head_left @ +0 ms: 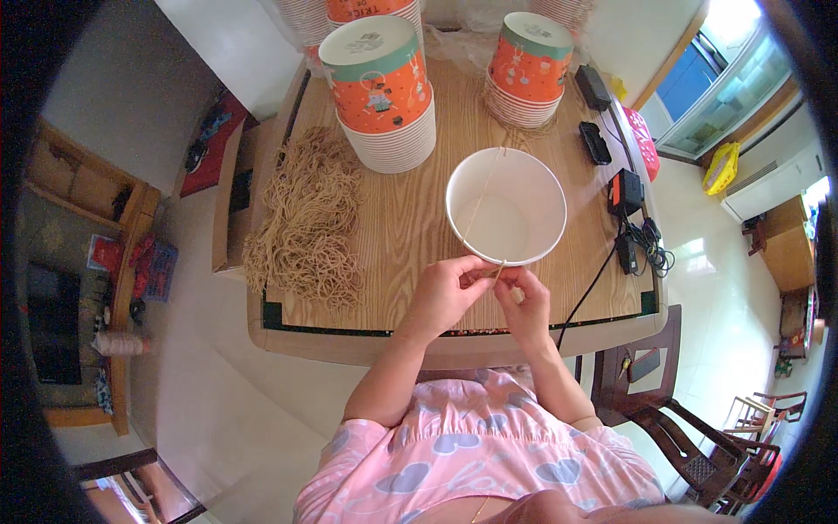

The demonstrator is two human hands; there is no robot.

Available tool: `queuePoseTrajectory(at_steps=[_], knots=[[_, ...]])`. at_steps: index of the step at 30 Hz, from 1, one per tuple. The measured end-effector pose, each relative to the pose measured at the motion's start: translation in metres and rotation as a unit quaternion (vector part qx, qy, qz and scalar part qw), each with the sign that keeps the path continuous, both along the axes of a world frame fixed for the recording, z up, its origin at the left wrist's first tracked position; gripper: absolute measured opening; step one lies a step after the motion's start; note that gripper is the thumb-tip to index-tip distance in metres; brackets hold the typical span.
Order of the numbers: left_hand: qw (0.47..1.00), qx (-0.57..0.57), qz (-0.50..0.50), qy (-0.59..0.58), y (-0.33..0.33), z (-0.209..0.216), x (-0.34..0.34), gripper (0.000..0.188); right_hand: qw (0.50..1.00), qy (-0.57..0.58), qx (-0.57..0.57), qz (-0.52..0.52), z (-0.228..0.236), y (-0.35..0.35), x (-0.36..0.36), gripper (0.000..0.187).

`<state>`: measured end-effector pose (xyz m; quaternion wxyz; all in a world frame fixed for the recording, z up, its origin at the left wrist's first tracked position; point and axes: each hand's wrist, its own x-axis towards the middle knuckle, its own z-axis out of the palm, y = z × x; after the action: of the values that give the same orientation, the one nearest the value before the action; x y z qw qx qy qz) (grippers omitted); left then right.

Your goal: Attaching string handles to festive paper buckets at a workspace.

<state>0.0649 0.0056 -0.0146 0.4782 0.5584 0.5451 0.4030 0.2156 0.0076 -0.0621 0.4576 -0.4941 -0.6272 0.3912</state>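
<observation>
A paper bucket [543,214], white inside, rests on the table in front of me with its open mouth tilted my way. One thin tan cord [483,199] crosses its mouth from the far rim to the near rim. At that near rim my left hand [447,295] is closed in a pinch on the cord, its fingertips touching the bucket's edge. My right hand [526,307] also pinches the cord, just right of the left fingertips. The cord's end between the fingers is too small to make out. A pile of tan cords [307,223] lies to the left.
Upside-down stacks of orange-and-green paper buckets stand at the back left [380,92] and back right [528,74]. Along the right edge of the wooden table [410,236] lie a black tray [594,142], an orange-and-black adapter [625,192] and coiled black cables [648,244]. A dark chair [642,384] stands right.
</observation>
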Motion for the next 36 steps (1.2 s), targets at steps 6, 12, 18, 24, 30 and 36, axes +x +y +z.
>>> queuePoseTrajectory(at_steps=[6, 12, 18, 24, 30, 36], knots=[[1.0, -0.002, 0.005, 0.019, 0.0, -0.004, -0.002, 0.017, 0.999, -0.032, 0.036, 0.018, 0.009, -0.004, 0.001, 0.01], [0.999, 0.003, 0.004, 0.033, 0.001, 0.004, -0.001, 0.015, 0.998, -0.037, 0.037, 0.038, 0.016, -0.006, 0.002, 0.009], [0.996, 0.075, 0.049, -0.014, -0.007, -0.007, -0.002, 0.011, 0.998, -0.04, 0.038, 0.037, 0.017, -0.004, 0.003, 0.009], [0.994, 0.068, 0.072, 0.04, -0.007, -0.001, -0.004, 0.011, 0.996, -0.05, 0.046, 0.049, 0.015, -0.004, 0.001, 0.01], [0.999, 0.053, 0.013, 0.004, -0.006, -0.008, -0.009, 0.015, 0.989, -0.111, 0.054, 0.082, 0.023, -0.005, -0.008, 0.012], [0.997, 0.055, 0.061, -0.009, -0.005, -0.013, -0.008, 0.014, 0.991, -0.096, 0.056, 0.078, 0.015, -0.004, -0.007, 0.014]])
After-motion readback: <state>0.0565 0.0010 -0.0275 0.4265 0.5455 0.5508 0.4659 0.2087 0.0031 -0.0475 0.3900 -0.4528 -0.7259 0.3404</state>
